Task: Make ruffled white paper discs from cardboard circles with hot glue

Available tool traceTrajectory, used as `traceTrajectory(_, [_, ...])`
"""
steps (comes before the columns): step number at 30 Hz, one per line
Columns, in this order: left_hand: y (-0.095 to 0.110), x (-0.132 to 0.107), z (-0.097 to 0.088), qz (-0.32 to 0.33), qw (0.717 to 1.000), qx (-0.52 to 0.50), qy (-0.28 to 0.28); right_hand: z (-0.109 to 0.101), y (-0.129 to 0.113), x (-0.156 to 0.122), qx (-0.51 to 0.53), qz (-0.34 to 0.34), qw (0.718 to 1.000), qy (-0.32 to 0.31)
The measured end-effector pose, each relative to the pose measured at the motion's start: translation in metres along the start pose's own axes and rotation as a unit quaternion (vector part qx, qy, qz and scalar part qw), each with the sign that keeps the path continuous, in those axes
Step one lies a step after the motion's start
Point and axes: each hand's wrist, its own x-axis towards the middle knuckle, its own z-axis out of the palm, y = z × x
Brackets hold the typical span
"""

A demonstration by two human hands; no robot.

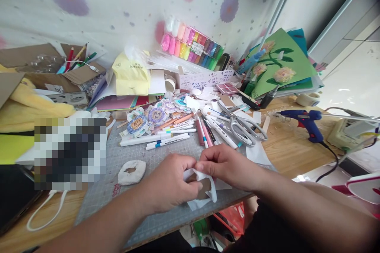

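Both my hands meet near the front edge of the grey cutting mat [109,154]. Between them is a piece of brown cardboard with white paper [213,189] folded around its edge. My left hand [175,182] grips it from the left, thumb lying across the cardboard. With thumb and forefinger, my right hand [221,162] pinches the white paper at the upper edge. The fingertips nearly touch and partly hide the piece. To the left of my hands, a white padded ring [139,172] with a small opening lies on the mat.
Several markers [168,141], grey-handled scissors [242,128] and paper scraps crowd the mat behind my hands. A blue glue gun [305,120] stands at right with its cable. Coloured clay packs [192,45] lean at the back. A white cable [44,227] loops at left.
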Motion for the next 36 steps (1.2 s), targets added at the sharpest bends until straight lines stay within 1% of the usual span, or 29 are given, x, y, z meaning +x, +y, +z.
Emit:
traceTrajectory(3, [-0.001,0.0,0.0,0.013,1.0,0.009,0.018,0.003,0.0,0.002,-0.035,-0.004,0.999,0.02])
traceTrajectory(7, [-0.003,0.0,0.001,0.0,1.0,-0.003,0.029,0.005,-0.005,-0.001,-0.142,-0.04,0.987,0.056])
traceTrajectory(9, [-0.004,0.0,0.0,0.002,0.999,-0.009,0.035,0.005,-0.008,-0.003,-0.161,-0.054,0.983,0.065])
traceTrajectory(12, [-0.002,0.0,-0.001,0.002,0.997,-0.057,0.057,0.004,-0.009,-0.004,-0.105,-0.049,0.99,0.083])
traceTrajectory(15, [0.0,0.001,-0.002,0.006,0.986,-0.158,0.063,0.004,-0.008,-0.003,-0.028,-0.04,0.992,0.114])
traceTrajectory(17, [-0.002,0.003,-0.002,0.017,0.978,-0.198,0.066,0.004,-0.008,-0.002,-0.017,-0.042,0.989,0.14])
traceTrajectory(19, [-0.005,0.004,0.0,0.025,0.974,-0.213,0.079,0.002,-0.007,-0.002,-0.011,-0.049,0.987,0.154])
traceTrajectory(20, [-0.006,0.005,0.0,0.028,0.971,-0.223,0.085,0.001,-0.006,-0.003,0.007,-0.056,0.987,0.148])
traceTrajectory(22, [-0.008,0.005,0.001,0.035,0.957,-0.274,0.086,-0.003,-0.003,-0.005,0.078,-0.069,0.987,0.121])
traceTrajectory(25, [-0.008,0.004,0.0,0.044,0.917,-0.389,0.076,-0.008,0.005,-0.01,0.196,-0.061,0.977,0.056])
traceTrajectory(27, [-0.005,0.003,-0.001,0.043,0.892,-0.445,0.066,-0.009,0.008,-0.013,0.211,-0.035,0.977,0.013])
traceTrajectory(29, [-0.003,0.002,-0.001,0.042,0.879,-0.473,0.052,-0.008,0.007,-0.014,0.187,-0.012,0.982,-0.006])
traceTrajectory(31, [-0.003,0.002,0.0,0.044,0.879,-0.472,0.052,-0.005,0.005,-0.013,0.161,0.003,0.987,0.013])
traceTrajectory(32, [-0.004,0.002,0.0,0.046,0.885,-0.459,0.063,-0.003,0.004,-0.012,0.154,0.011,0.988,0.029])
traceTrajectory(34, [-0.007,0.003,0.002,0.047,0.908,-0.403,0.11,0.001,0.002,-0.01,0.133,0.026,0.988,0.07])
traceTrajectory(36, [-0.009,0.002,0.002,0.04,0.935,-0.304,0.178,0.005,0.002,-0.007,0.092,0.034,0.988,0.117])
